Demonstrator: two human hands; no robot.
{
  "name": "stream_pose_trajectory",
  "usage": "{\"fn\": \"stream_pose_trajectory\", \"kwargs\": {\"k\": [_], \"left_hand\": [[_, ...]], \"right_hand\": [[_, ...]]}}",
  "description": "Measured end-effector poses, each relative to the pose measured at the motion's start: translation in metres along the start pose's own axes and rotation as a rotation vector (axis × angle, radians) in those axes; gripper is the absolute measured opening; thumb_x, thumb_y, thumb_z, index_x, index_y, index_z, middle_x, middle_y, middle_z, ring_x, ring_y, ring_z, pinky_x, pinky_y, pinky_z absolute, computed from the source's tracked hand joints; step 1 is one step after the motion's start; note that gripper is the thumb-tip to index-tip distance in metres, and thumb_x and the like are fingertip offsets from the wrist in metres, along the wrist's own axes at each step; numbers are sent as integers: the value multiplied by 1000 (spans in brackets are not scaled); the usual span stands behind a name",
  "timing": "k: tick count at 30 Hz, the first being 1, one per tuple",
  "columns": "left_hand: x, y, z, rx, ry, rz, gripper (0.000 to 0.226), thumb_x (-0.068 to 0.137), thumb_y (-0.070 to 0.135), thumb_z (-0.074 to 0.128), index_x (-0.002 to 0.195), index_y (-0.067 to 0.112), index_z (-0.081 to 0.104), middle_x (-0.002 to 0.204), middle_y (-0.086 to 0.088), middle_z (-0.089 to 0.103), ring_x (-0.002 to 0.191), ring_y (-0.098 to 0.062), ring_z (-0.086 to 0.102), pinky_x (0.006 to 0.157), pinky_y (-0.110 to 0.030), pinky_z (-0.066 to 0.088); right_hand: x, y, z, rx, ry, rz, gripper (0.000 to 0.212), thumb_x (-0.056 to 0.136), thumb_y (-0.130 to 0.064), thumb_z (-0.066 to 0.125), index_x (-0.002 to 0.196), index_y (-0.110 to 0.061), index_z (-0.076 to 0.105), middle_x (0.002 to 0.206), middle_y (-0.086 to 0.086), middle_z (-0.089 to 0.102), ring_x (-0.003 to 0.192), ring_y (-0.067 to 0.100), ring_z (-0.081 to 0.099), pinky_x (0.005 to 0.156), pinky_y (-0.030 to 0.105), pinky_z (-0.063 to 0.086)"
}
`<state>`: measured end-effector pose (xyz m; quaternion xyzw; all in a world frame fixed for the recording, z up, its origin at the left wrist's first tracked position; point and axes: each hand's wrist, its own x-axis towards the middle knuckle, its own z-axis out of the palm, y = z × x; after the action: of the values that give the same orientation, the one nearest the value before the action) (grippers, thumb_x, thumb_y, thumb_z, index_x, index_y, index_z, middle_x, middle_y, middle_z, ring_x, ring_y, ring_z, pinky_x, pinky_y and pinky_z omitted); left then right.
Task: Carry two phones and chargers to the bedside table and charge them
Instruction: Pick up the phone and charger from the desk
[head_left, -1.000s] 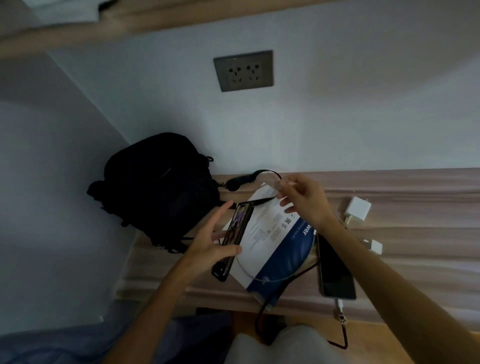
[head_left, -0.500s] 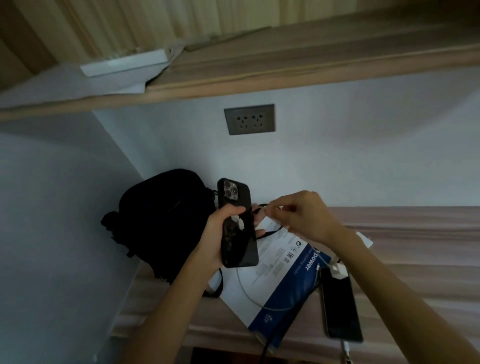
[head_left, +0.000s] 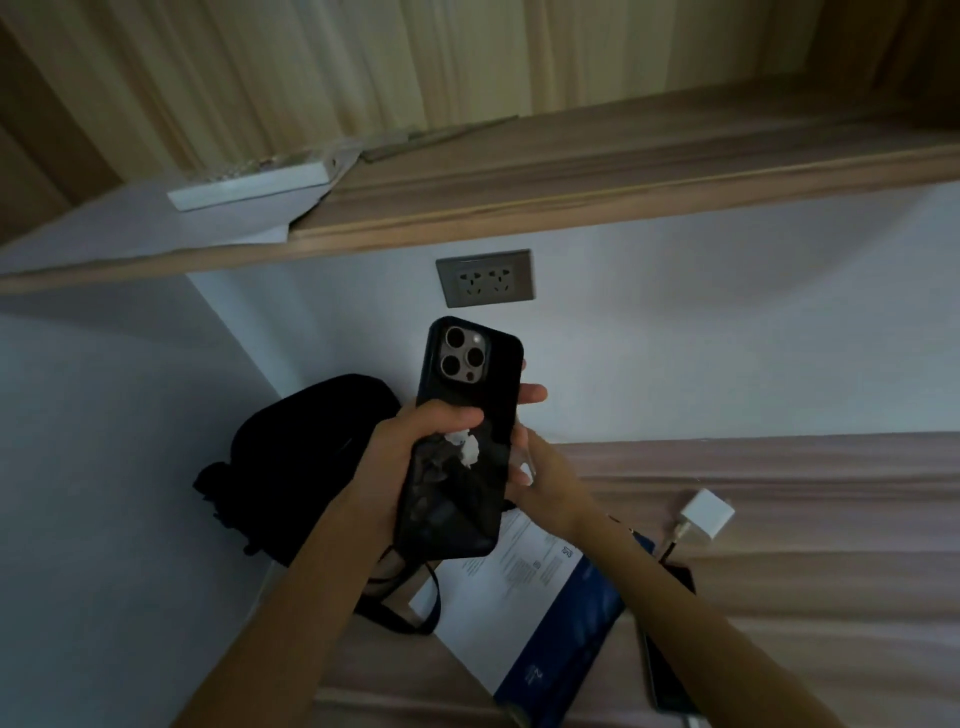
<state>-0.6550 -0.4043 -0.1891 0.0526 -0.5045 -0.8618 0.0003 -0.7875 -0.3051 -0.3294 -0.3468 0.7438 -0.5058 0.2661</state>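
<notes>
While upright, phone between hands

Nothing is reading clearly here. Small print and symbols are showing on the white-and-blue flat package, all too blurred to decipher.

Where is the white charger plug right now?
In the head view the white charger plug lies on the bedside table at right, beyond the right forearm, just above the second phone, not in the wall socket.

phone case: matt black (scuffed) | table: wood-grain | charger: glossy white plastic
</notes>
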Motion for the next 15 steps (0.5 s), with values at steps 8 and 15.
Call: {"fn": "stream_pose_trajectory", "kwargs": {"k": [8, 15], "left_hand": [[-22, 27, 1, 243, 42, 117, 55, 77, 29, 73, 127, 6, 66, 111, -23, 69, 85, -36, 69, 84, -46, 55], [-25, 38, 10, 396, -137, 112, 38, 87, 19, 63, 122, 5, 67, 105, -19, 70, 93, -39, 63, 89, -49, 49]], "right_hand": [[7, 35, 8, 37, 330, 115, 38, 91, -28, 70, 118, -17, 45, 113, 4, 55, 100, 20, 58, 78, 22, 48], [14, 2, 31, 239, -36, -72, 55, 79, -19, 73, 127, -28, 49, 134, 27, 54, 121, 34, 56, 104, 51, 46]]}}
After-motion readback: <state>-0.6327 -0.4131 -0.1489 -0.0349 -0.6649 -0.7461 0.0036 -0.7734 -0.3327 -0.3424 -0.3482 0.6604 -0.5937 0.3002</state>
